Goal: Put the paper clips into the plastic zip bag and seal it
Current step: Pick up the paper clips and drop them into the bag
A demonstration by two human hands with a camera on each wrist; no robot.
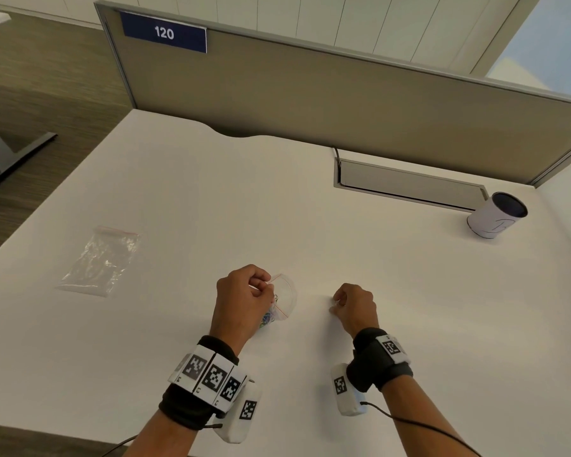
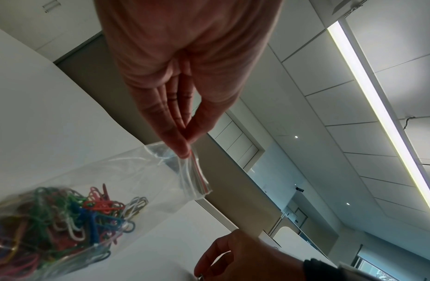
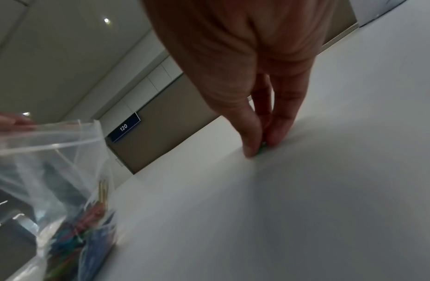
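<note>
Lying flat at the far left of the surface, a second clear bag is untouched. Nearer the middle, the left hand pinches the rim of the plastic zip bag, its grip closed on the plastic, probably to keep the mouth open and raised; the paper clips sit heaped in its bottom. To the right, the right hand presses thumb and fingertips narrowly onto a small green piece, likely a stray clip, against the surface. A cup stands far right.
</note>
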